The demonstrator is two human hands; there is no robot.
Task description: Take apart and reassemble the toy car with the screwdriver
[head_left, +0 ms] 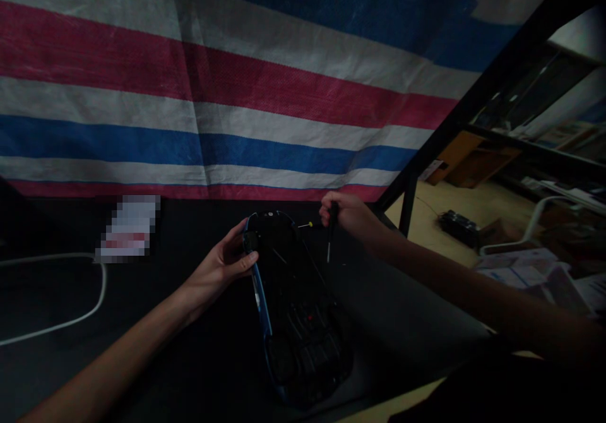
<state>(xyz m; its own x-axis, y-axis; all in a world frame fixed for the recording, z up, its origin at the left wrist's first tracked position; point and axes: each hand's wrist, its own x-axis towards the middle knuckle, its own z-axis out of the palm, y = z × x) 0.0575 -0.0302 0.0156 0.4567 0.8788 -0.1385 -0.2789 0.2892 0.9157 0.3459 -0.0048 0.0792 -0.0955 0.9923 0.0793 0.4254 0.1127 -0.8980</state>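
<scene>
A long black device with a blue rim [288,297], seemingly an opened shell with dark parts inside, lies on the dark table [180,322]. My left hand [225,265] grips its left edge near the far end, thumb and fingers pinched on the rim. My right hand [345,213] is closed around a thin dark screwdriver [330,237], whose tip points down beside the far right of the device. A small yellow speck [310,225] shows just left of that hand.
A striped red, white and blue tarp [237,95] hangs behind the table. A white cable [71,297] loops at the left, near a blurred-out card [129,228]. A black frame post [407,208] and cluttered floor with boxes lie to the right.
</scene>
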